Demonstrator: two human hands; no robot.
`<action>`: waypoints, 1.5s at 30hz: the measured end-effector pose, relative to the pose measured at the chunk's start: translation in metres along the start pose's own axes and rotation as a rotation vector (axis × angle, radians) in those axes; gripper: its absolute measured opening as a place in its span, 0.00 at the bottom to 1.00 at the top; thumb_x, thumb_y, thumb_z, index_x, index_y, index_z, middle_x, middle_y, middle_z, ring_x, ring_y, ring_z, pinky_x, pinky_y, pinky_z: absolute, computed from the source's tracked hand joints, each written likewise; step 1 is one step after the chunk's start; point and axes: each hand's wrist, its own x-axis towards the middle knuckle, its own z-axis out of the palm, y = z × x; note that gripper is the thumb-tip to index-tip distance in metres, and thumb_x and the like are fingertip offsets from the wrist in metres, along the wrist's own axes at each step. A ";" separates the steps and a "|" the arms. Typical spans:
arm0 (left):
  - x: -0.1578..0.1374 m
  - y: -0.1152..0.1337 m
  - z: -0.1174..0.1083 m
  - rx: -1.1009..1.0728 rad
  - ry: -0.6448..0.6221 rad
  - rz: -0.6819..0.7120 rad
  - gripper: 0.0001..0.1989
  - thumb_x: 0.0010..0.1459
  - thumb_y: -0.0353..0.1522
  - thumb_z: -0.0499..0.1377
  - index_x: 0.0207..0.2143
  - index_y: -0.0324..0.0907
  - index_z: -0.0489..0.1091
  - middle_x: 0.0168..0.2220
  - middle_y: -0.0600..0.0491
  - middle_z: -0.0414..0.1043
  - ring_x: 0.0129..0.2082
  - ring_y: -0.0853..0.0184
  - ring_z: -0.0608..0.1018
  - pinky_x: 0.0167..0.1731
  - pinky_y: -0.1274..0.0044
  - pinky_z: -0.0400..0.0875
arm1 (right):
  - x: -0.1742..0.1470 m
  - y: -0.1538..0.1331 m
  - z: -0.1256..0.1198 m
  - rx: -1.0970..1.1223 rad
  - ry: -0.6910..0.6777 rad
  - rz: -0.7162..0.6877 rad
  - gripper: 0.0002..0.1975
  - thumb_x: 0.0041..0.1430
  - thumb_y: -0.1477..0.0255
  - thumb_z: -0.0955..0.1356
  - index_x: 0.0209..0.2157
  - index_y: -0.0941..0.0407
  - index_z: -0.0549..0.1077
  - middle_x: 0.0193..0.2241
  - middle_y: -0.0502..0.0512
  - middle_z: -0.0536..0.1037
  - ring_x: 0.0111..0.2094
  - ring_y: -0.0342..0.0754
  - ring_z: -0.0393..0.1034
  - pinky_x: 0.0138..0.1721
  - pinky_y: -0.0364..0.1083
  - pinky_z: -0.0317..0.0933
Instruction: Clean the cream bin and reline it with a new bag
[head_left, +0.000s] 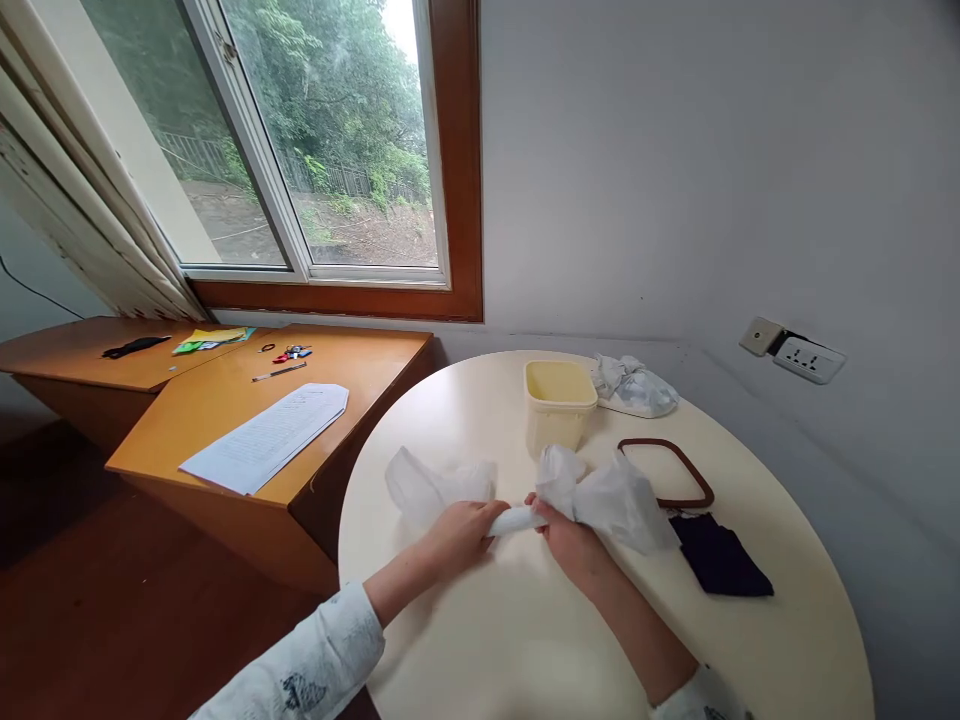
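Observation:
A translucent white plastic bag is stretched sideways over the round table, its middle gathered into a narrow band. My left hand is closed round the left end of that band, and a loose flap fans out beyond it. Closed on the right end is my right hand, with crumpled plastic spreading past it. Whether this is one bag or more, I cannot tell. Just behind the hands stands a pale yellow plastic bin, upright and open at the top. A brown rounded-square ring lies to the right.
A dark folded cloth or pouch lies on the round cream table. At its back sits a filled, knotted white plastic bag. On the wooden desk at left are papers, a pen and keys.

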 end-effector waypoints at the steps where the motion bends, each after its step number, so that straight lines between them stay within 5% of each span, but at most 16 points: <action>1: -0.002 0.000 -0.002 0.004 -0.013 -0.018 0.18 0.50 0.24 0.49 0.44 0.43 0.64 0.34 0.50 0.74 0.33 0.62 0.75 0.30 0.76 0.64 | 0.001 -0.004 -0.003 0.011 0.011 0.000 0.04 0.48 0.69 0.70 0.30 0.51 0.74 0.34 0.48 0.76 0.42 0.47 0.66 0.44 0.46 0.60; 12: -0.010 -0.003 -0.016 -0.116 0.001 -0.053 0.08 0.51 0.25 0.44 0.26 0.43 0.60 0.23 0.56 0.63 0.22 0.69 0.67 0.22 0.80 0.55 | 0.001 -0.053 -0.025 0.403 0.176 0.004 0.09 0.50 0.66 0.69 0.36 0.46 0.73 0.37 0.45 0.78 0.43 0.45 0.70 0.43 0.47 0.65; 21: -0.006 0.012 -0.045 -0.820 0.190 -0.164 0.09 0.53 0.31 0.45 0.24 0.40 0.60 0.22 0.58 0.57 0.23 0.72 0.60 0.22 0.81 0.55 | -0.006 -0.050 -0.025 0.380 -0.071 -0.023 0.26 0.45 0.49 0.67 0.46 0.43 0.69 0.53 0.50 0.68 0.55 0.52 0.58 0.54 0.56 0.54; 27: 0.001 0.023 -0.051 -1.150 0.246 -0.287 0.14 0.55 0.39 0.45 0.28 0.39 0.64 0.14 0.62 0.51 0.15 0.74 0.55 0.16 0.81 0.51 | -0.017 -0.031 -0.015 0.123 -0.371 0.216 0.27 0.40 0.64 0.75 0.46 0.45 0.70 0.52 0.53 0.68 0.57 0.53 0.56 0.57 0.58 0.46; 32: 0.003 0.044 -0.056 -0.953 0.174 -0.120 0.12 0.54 0.33 0.46 0.28 0.39 0.67 0.18 0.58 0.62 0.23 0.71 0.65 0.25 0.80 0.61 | -0.026 -0.021 0.005 -0.101 -0.669 0.291 0.39 0.26 0.57 0.77 0.46 0.45 0.69 0.54 0.56 0.65 0.60 0.56 0.48 0.57 0.58 0.40; 35: -0.001 0.054 -0.054 -0.729 -0.016 0.042 0.10 0.52 0.28 0.47 0.27 0.40 0.67 0.26 0.56 0.68 0.29 0.69 0.69 0.30 0.80 0.63 | -0.026 -0.023 0.011 -0.023 -0.527 0.136 0.37 0.30 0.52 0.74 0.48 0.36 0.67 0.56 0.49 0.62 0.60 0.54 0.47 0.57 0.56 0.42; 39: -0.006 0.051 -0.045 -0.477 -0.157 0.011 0.09 0.53 0.36 0.52 0.32 0.43 0.68 0.26 0.57 0.69 0.24 0.69 0.69 0.23 0.80 0.59 | -0.021 -0.037 0.000 0.063 -0.237 0.033 0.26 0.44 0.48 0.67 0.46 0.37 0.68 0.55 0.48 0.63 0.58 0.53 0.50 0.56 0.54 0.46; 42: -0.006 0.043 -0.041 -0.344 -0.171 -0.034 0.12 0.48 0.38 0.58 0.36 0.45 0.67 0.28 0.57 0.71 0.25 0.67 0.71 0.21 0.80 0.58 | -0.017 -0.046 -0.013 0.025 -0.082 0.026 0.18 0.49 0.52 0.66 0.39 0.46 0.74 0.48 0.52 0.70 0.52 0.54 0.57 0.53 0.53 0.51; 45: -0.003 0.033 -0.041 -0.188 -0.104 -0.045 0.07 0.49 0.32 0.55 0.33 0.45 0.67 0.29 0.55 0.72 0.27 0.64 0.73 0.23 0.79 0.58 | -0.015 -0.052 -0.021 -0.016 -0.069 0.039 0.14 0.47 0.55 0.69 0.31 0.50 0.75 0.36 0.53 0.73 0.41 0.51 0.63 0.45 0.51 0.58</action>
